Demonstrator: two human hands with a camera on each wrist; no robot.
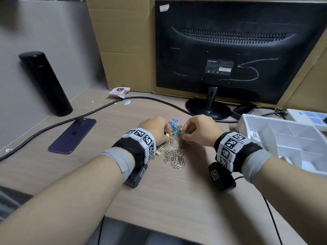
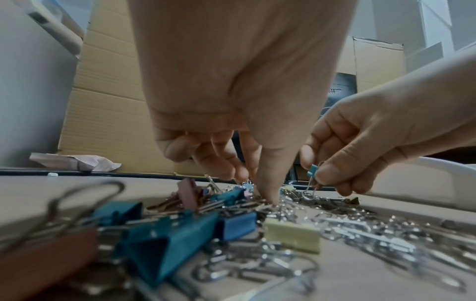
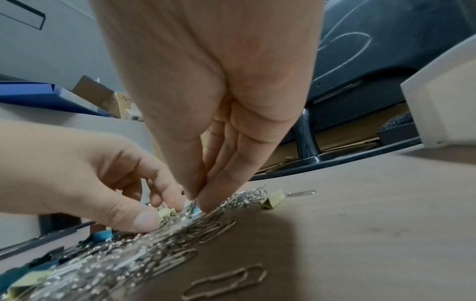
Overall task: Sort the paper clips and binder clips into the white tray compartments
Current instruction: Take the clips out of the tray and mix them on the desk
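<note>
Both hands work the clip pile point(image 1: 174, 152) left of the white tray point(image 1: 261, 129). The right hand point(image 1: 198, 129) pinches a small teal binder clip point(image 2: 312, 170); lift it straight up, shaking off snagged paper clips. The left hand's point(image 1: 153, 128) grip: cannot tell.

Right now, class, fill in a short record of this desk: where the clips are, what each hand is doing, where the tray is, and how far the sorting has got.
clips: mixed pile of paper clips and coloured binder clips on the desk
left hand: fingertips down in the pile; grip unclear
right hand: pinches a small teal binder clip
white tray: right of the pile, a few paper clips inside
progress: most clips unsorted
</note>
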